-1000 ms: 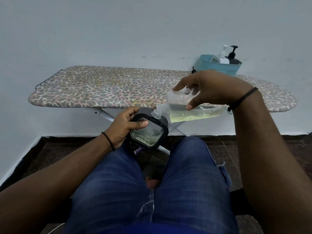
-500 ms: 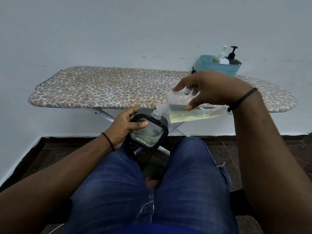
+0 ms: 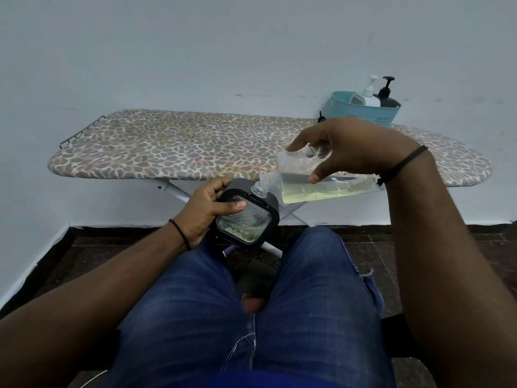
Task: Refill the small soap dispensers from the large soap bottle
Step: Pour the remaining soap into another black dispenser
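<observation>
Both hands were grasping containers above the person's lap. Left hand (image 3: 208, 212) curled round a small soap dispenser (image 3: 247, 217), a squarish clear container in a dark frame, with the thumb pressed across its clear front face and the fingers hooked over its upper left edge. Right hand (image 3: 349, 147) held a large soap bottle (image 3: 321, 186) from above, the forefinger stretched along the bottle's upper edge and the thumb pressed on its near side. That clear bottle lay tipped almost flat, its ribbed neck pointing left and down, and the mouth met the opening at the top of the dispenser. Pale yellow liquid pooled along the bottle's lower side, to the right of and below the grip. Some liquid with flecks or bubbles showed in the lower part of the dispenser, just right of the left hand's grip.

No brand, label or readable writing showed on either container.

Each wrist wore a thin dark band. Blue jeans (image 3: 251, 317) covered the person's legs below the hands. Behind the hands stood an ironing board (image 3: 173, 144) with a leopard-print cover, serving as the surface. At its far right end a teal basket (image 3: 369, 114) held a white pump bottle (image 3: 369, 93) and a black pump bottle (image 3: 387, 93), side by side, well apart from both hands. A plain pale wall (image 3: 223, 51) rose behind.
</observation>
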